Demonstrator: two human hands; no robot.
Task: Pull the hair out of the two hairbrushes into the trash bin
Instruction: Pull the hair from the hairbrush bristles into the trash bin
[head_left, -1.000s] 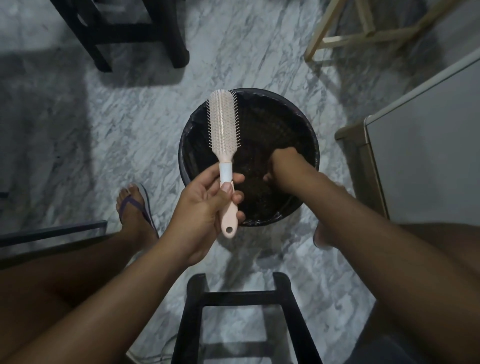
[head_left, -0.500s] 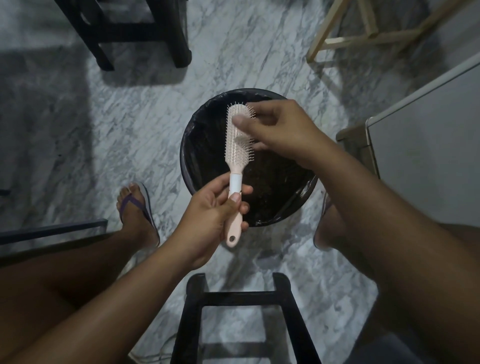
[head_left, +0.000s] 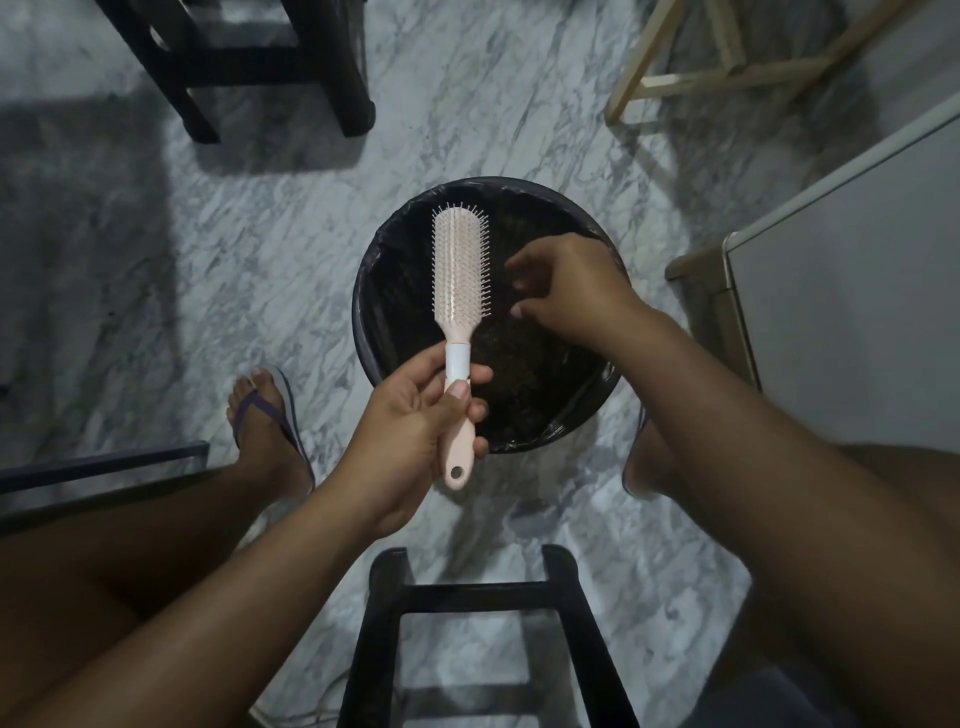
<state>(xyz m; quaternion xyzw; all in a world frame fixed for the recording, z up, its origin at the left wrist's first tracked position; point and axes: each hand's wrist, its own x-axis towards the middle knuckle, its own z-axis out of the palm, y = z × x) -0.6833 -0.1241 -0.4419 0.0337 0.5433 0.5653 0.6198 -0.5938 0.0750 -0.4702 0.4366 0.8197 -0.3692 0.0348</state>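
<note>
Left hand (head_left: 410, 421): grasps the pink hairbrush (head_left: 461, 270) by its handle, thumb across the front, fingers wrapped behind.
Hairbrush: upright, head toward 12 o'clock, bristles facing the camera, held over the 9 o'clock side of the trash bin (head_left: 376, 291).
Right hand (head_left: 576, 291): at 3 o'clock of the brush head, just beside it and apart from it, above the bin; released, fingers loosely curled, thumb and forefinger apart.
Trash bin: round, black liner, standing on the marble floor (head_left: 260, 234).
Around the bin: black stool (head_left: 467, 595) at 6 o'clock, foot in a flip-flop (head_left: 265, 415) at 8 o'clock, pale wooden frame (head_left: 638, 67) at 1 o'clock.
</note>
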